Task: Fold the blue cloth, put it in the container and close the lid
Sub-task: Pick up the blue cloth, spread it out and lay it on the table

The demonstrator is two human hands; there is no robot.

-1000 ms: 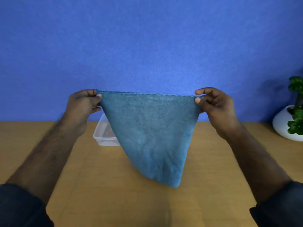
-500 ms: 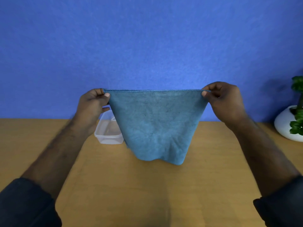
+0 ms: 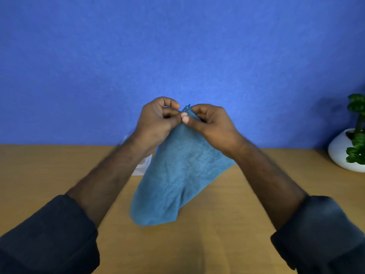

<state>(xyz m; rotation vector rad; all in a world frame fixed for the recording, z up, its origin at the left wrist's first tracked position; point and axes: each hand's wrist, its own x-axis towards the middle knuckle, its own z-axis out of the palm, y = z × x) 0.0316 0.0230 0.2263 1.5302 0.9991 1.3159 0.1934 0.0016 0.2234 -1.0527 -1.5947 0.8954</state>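
Both forearms reach forward and upward from dark rolled sleeves, converging at the centre of the view in front of the blue wall [image 3: 177,46]. The left hand [image 3: 156,120] is raised, wrist bent, fingers curled inward toward the right hand [image 3: 209,123], which mirrors it with knuckles outward. The two hands meet, fingertips touching or nearly so.

Grip: each hand pinches the top edge of the blue cloth [image 3: 177,175] between thumb and fingers, closed tight on the fabric; a stitched corner of the cloth stands up between the two hands. The cloth hangs doubled below the hands, tapering wide toward its lower end, which appears close to the wooden table [image 3: 49,171]; contact with the table cannot be confirmed.

The clear container [image 3: 143,165] sits on the table behind the left forearm and the cloth, mostly hidden. A white pot with a green plant [image 3: 347,153] stands at the far right edge of the table
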